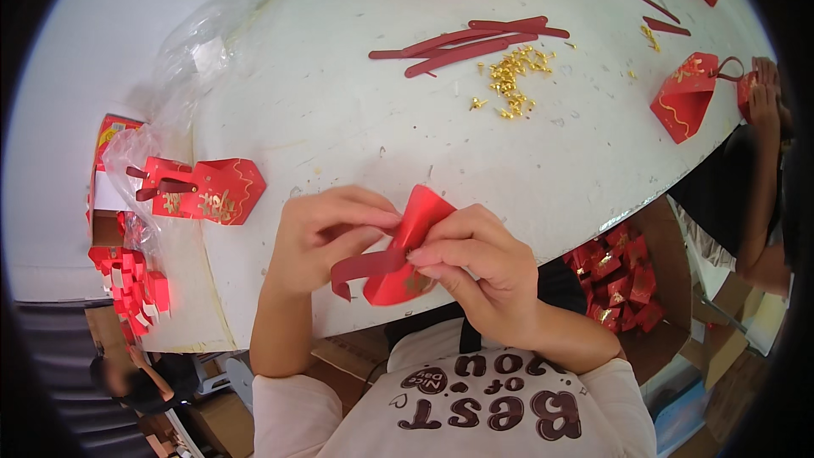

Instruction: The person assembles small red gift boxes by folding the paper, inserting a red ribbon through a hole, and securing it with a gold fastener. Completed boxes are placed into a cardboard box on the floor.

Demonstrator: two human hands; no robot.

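Between my hands, above the near edge of the table, is a red paper gift box point(417, 219), tilted, with gold print on its lower side. A dark red strap point(366, 266) runs across it, its loose end curling down at the left. My right hand point(483, 267) pinches the box and the strap's inner end between thumb and fingers; a tiny fastener there is mostly covered. At the box's left edge, my left hand point(333, 233) is closed with bent fingers, the tips partly hidden behind the box.
Dark red straps point(462, 44) and a pile of gold brads point(509, 76) lie farther out. Finished red boxes point(222, 191) stand left, beside plastic film point(203, 51). Another open red box point(685, 97) is at right, near a co-worker's hand point(766, 102). A carton point(674, 288) holds red boxes.
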